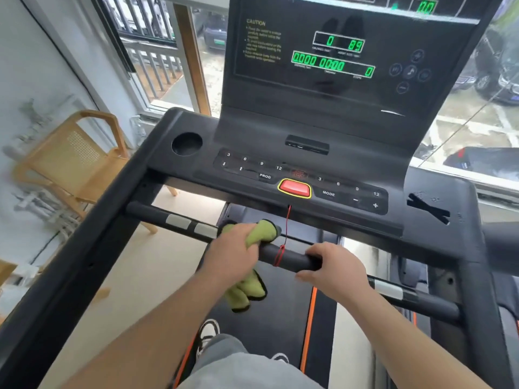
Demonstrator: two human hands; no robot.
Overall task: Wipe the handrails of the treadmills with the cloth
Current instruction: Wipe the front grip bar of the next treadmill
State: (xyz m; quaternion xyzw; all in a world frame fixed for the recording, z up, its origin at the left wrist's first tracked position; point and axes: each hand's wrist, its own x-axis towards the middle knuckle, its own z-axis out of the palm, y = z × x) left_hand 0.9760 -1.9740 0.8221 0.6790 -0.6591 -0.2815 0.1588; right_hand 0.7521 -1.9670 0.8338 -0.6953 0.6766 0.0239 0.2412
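One green cloth [244, 290] draped over black front handrail [297, 261], left of centre; loose end hangs below bar. Left hand [233, 254] clamps cloth against rail, fingers curled over top. Right hand [334, 268] grips bare rail just beside, fingers wrapped round it. Red cord [279, 255] looped on rail between hands, running up to console [196, 167]. Silver sensor plates [178, 221] left of cloth. Red button [294, 188] above. Wooden chair [75, 158] far left by wall.
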